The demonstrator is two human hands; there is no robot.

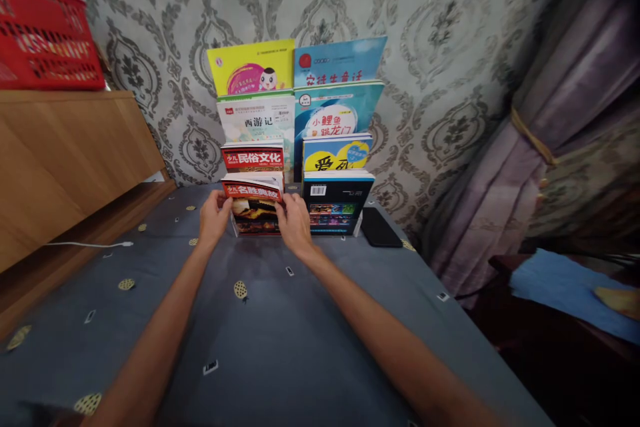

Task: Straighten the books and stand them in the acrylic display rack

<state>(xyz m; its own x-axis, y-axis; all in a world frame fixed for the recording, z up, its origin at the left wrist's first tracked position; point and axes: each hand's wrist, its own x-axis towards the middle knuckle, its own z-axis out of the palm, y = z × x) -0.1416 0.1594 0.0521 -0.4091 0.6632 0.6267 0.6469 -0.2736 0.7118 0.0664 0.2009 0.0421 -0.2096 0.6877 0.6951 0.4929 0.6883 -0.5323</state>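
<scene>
Both my hands grip a red-topped book (253, 203) in the front left row of a tiered stand of books. My left hand (215, 213) pinches its left edge; my right hand (294, 219) has thumb and fingers on its right edge. The book stands upright, its top pages slightly fanned. Behind it rise another red book (255, 157), a pale book (257, 120) and a yellow book (253, 67). To the right is a dark book (335, 207) with a barcode, and behind that stand several blue books (340, 107). The stand itself is mostly hidden.
A black phone (381, 227) lies right of the stand on the dark patterned sheet (260, 347). At left are a wooden headboard (75, 160), a red basket (47, 33) and a white cable (95, 244). A purple curtain (505, 167) and a blue cloth (560, 290) are at right.
</scene>
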